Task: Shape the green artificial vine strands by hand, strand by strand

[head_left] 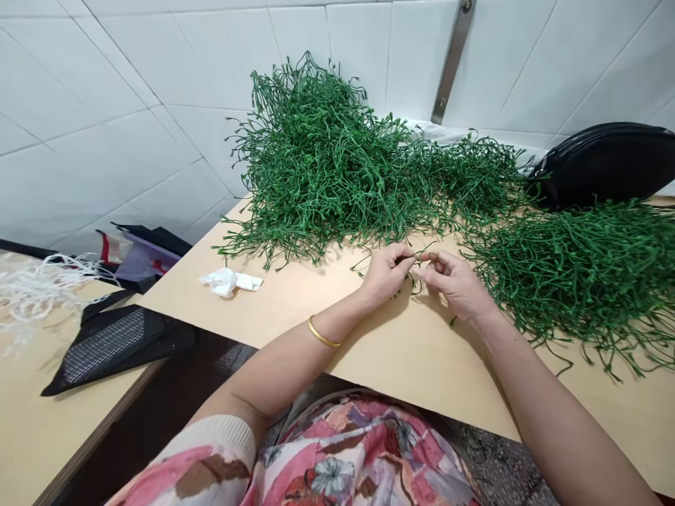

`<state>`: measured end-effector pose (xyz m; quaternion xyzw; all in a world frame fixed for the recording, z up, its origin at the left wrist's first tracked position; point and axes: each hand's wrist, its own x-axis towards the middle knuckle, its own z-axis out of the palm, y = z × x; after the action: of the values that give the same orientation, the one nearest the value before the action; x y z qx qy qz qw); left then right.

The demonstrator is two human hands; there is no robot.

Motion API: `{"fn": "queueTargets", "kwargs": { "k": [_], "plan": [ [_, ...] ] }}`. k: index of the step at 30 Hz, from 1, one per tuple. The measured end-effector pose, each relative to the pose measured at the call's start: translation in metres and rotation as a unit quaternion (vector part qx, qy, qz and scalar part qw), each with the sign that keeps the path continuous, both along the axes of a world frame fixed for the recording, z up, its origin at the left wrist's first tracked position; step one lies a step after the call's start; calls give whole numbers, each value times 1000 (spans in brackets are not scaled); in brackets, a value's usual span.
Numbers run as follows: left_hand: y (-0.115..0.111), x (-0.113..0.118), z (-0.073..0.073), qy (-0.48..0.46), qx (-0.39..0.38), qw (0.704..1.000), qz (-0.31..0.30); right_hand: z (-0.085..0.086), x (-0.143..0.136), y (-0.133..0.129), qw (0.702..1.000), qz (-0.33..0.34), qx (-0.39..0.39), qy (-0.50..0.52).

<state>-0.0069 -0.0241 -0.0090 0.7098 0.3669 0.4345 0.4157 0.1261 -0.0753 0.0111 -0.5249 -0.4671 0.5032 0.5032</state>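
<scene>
My left hand (389, 270) and my right hand (451, 281) meet over the table, fingertips nearly touching. Both pinch thin green artificial plant stems (425, 247), whose ends stick out above and below the fingers. How the stems cross between the fingertips is too small to make out. Just beyond the hands rises a big heap of green stems (327, 161) with small forked tips. Close to my right forearm lies a second pile of such stems (585, 270).
A crumpled white tissue (226, 282) lies left on the table (295, 313). At the back right stands a black bag (606, 165). White cords (47, 288) and a black mesh pouch (105, 346) rest on another table at left. A tiled wall (158, 63) closes the back.
</scene>
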Motion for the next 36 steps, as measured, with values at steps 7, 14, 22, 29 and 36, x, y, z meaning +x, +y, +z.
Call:
{"fn": "queueTargets", "kwargs": {
  "k": [7,14,22,29,36],
  "plan": [
    [-6,0,5,8,7,999,-44,-5,-2,5,994,-67,11,84],
    [-4,-3,6,-40,-79,993,-75,-3,6,4,991,23,-46,121],
    [-3,-3,6,-41,-125,986,-98,-7,9,-1,974,41,36,-220],
    [-9,-6,14,-69,-153,975,-144,-9,13,8,869,-46,120,-477],
    [-7,-9,14,72,1,987,-142,24,21,-2,816,-212,191,-503]
  ]
}}
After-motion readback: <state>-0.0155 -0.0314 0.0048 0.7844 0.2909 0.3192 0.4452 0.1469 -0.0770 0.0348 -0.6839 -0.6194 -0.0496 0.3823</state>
